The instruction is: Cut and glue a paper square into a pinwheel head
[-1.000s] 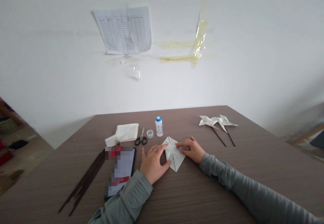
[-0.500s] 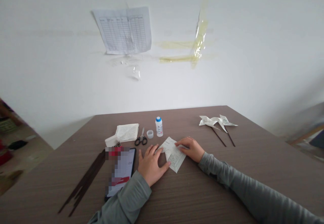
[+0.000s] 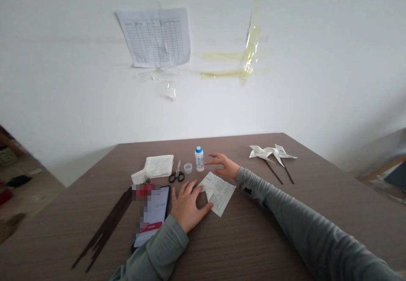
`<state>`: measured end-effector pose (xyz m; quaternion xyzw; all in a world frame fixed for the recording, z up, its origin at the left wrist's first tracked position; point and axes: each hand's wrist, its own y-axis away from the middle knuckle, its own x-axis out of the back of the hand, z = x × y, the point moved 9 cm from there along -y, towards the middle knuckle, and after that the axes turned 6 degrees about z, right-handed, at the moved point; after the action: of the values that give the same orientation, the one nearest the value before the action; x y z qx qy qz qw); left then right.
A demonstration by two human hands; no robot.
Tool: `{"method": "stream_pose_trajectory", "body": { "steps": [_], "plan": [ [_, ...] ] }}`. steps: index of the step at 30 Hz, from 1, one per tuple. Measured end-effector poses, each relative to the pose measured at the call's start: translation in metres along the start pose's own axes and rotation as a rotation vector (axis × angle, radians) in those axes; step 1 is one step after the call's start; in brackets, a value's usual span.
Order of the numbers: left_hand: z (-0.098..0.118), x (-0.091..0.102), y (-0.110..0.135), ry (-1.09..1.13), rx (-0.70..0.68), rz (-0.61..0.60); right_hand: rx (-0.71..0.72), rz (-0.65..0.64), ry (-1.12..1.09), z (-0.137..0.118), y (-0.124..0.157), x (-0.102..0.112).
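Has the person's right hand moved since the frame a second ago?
Yes. The right hand has left the folded paper and gone farther from the person, toward the glue bottle, fingers spread just beside it.
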<state>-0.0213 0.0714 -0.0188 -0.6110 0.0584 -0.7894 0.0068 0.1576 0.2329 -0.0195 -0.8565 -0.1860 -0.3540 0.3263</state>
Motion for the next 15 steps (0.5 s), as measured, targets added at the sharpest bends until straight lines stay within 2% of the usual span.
{"method": "stream_pose_trajectory", "body": {
  "steps": [4,8,15],
  "plan": [
    [0.0,-0.002,0.0,0.041,-0.001,-0.025,0.025,-0.065,-0.016,-0.005,-0.023,-0.019],
    [-0.003,-0.003,-0.002,0.074,-0.015,-0.021,0.015,-0.061,-0.052,-0.002,-0.038,-0.033],
    [0.0,-0.001,0.001,0.063,-0.037,0.009,0.058,-0.032,-0.256,0.007,-0.044,-0.037]
  ]
}}
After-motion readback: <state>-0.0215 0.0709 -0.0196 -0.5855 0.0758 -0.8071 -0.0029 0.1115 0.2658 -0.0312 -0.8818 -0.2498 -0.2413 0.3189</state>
